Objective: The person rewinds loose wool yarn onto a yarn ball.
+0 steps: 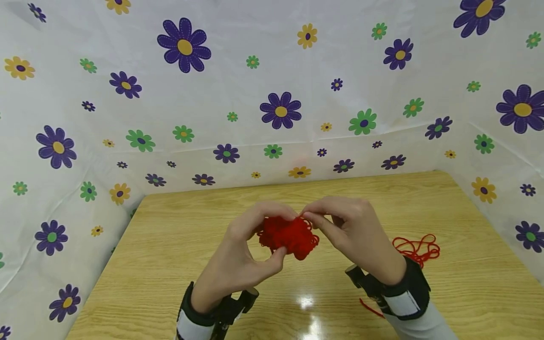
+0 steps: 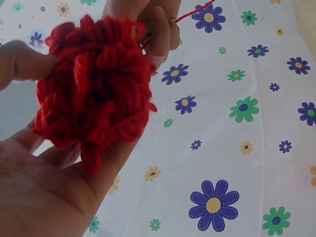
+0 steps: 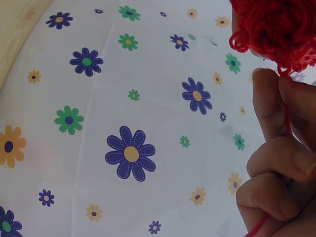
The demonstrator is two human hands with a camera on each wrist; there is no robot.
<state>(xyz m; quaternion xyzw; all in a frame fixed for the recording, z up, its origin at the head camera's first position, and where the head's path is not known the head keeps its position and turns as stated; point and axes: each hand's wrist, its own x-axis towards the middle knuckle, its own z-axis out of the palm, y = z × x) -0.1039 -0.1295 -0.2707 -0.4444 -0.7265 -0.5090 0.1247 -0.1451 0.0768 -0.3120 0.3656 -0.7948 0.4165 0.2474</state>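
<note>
A bundle of red yarn (image 1: 289,234), looped and bunched, is held above the table by my left hand (image 1: 248,250), its thumb below and its fingers curled over the top. In the left wrist view the wound loops of the yarn bundle (image 2: 98,89) show plainly between thumb and fingers. My right hand (image 1: 350,231) pinches a strand at the bundle's upper right edge between thumb and forefinger. From the right wrist, that strand (image 3: 287,118) runs down from the bundle through the curled fingers of the right hand (image 3: 281,163).
A loose tangle of red yarn (image 1: 418,249) lies on the wooden table (image 1: 191,226), right of my right forearm. A short red strand (image 1: 370,308) shows beside the right wrist strap. Flower-printed white cloth (image 1: 238,38) hangs behind the table and at both sides.
</note>
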